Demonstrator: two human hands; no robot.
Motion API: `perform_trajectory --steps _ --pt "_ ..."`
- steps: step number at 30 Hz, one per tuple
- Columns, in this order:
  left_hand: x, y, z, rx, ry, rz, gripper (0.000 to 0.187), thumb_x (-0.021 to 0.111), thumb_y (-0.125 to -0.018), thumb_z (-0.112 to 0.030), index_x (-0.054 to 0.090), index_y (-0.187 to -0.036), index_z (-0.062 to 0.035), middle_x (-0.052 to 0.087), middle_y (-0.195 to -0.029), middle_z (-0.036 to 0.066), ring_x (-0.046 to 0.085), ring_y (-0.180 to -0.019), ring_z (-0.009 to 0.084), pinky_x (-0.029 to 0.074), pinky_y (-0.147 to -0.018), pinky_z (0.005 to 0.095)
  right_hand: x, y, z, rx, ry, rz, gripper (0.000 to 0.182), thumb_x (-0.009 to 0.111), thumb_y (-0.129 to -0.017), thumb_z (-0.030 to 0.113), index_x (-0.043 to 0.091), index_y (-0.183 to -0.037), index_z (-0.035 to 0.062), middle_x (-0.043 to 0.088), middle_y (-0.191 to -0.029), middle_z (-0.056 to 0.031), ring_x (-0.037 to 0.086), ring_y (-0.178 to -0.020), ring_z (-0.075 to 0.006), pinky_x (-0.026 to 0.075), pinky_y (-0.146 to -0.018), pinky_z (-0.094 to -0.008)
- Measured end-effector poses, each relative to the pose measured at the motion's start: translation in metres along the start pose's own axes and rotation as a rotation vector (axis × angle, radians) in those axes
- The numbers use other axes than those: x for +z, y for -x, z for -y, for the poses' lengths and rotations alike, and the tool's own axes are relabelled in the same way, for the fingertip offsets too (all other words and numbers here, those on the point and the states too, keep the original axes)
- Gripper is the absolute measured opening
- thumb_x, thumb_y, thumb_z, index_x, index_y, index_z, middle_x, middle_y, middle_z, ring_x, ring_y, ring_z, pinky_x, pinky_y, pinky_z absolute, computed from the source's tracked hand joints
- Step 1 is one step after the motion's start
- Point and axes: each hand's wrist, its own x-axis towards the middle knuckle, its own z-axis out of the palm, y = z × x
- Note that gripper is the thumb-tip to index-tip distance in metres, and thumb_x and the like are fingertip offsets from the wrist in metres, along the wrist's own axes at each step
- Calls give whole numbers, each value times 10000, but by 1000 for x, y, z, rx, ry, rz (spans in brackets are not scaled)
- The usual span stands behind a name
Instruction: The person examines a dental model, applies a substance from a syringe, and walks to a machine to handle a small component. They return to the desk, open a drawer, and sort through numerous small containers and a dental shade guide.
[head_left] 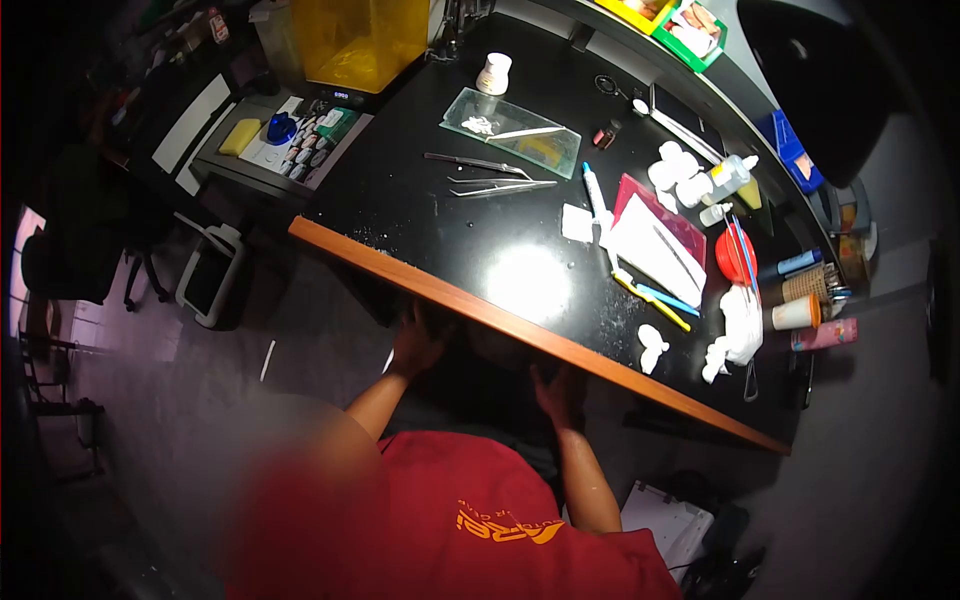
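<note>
My left hand (417,346) is below the table's wooden front edge (440,298), in deep shadow, with its thumb and fingers apart. My right hand (562,393) is under the same edge farther right, its thumb spread from the fingers. Nothing shows in either hand, though the fingertips are dim. Above them on the black tabletop (420,220) lie two metal tweezers (478,163). A glass slab (520,134) carries white bits and a thin white stick. To the right are a white-and-blue tube (595,192), a yellow toothbrush (652,302) and a white sheet (655,250) on a red folder (688,225).
Farther back stand a white jar (494,74) and a small dark bottle (606,134). Cotton balls (672,168), a squeeze bottle (733,178), a red round container (735,257) and an orange-white cup (797,313) crowd the right side. A yellow bin (360,45) is at the back left.
</note>
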Motion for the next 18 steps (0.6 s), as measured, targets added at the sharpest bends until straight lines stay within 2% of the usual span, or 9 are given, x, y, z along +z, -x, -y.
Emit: perform_trajectory --steps 1,2,4,7,8,11,12,15,18 --pt "-4 3 4 4 45 -6 1173 693 -879 -661 79 -1636 -8 350 -1532 422 550 -1258 577 525 -1009 592 0 3 -1 -26 -126 40 689 621 -959 572 612 -1382 28 624 -1377 -264 602 -1256 -465 496 -1037 -561" --pt "-7 7 5 59 -34 -149 937 670 -933 -562 283 -1603 -33 494 -1454 379 628 -1163 533 550 -985 557 -1 3 -2 -54 -254 78 647 630 -960 533 621 -1378 40 622 -1378 -268 597 -1264 -464 494 -1042 -557" --pt "-39 5 15 86 -60 -2 711 671 -942 -491 492 -1470 -49 616 -1307 325 665 -1104 501 561 -954 548 -31 3 3 -146 -497 167 472 659 -951 389 675 -1336 117 635 -1356 -263 600 -1260 -457 484 -1059 -551" --pt "-101 31 2 306 -124 76 310 621 -983 -305 762 -1112 -61 738 -1013 244 722 -945 444 571 -847 511 -59 15 4 -322 -317 71 450 770 -888 242 699 -1314 116 681 -1279 -239 615 -1234 -438 465 -1108 -506" --pt "-117 47 -15 325 86 8 295 555 -1017 -213 773 -1013 -15 733 -926 255 721 -842 427 544 -752 482 -70 19 4 -379 -432 24 399 732 -947 239 698 -1319 100 736 -1185 -203 685 -1147 -352 492 -1081 -439" --pt "-166 90 -83 148 149 69 315 522 -1030 -183 761 -983 18 713 -821 255 705 -752 392 528 -738 464 -127 21 8 -118 -1031 640 351 677 -1010 221 695 -1325 68 733 -1239 -172 678 -1172 -255 495 -1062 -370" --pt "-174 102 -103 140 145 84 285 543 -1024 -161 737 -1024 48 704 -848 245 704 -773 372 536 -765 449 -134 24 6 -218 -1067 586 358 647 -1032 295 703 -1322 93 747 -1214 -165 708 -1125 -256 529 -976 -352" --pt "-156 117 -132 422 201 -167 216 580 -999 -91 714 -1079 59 707 -957 234 702 -827 361 544 -782 426 -156 25 4 -363 -1185 571 341 662 -1024 243 713 -1279 22 773 -1113 -156 734 -1035 -224 557 -920 -347" --pt "-160 131 -175 432 151 -118 198 640 -960 -47 700 -1116 59 704 -1030 213 703 -916 375 549 -812 404 -163 24 -2 -478 -1176 625 318 680 -1004 209 713 -1258 21 773 -1056 -168 747 -983 -245 572 -881 -346"
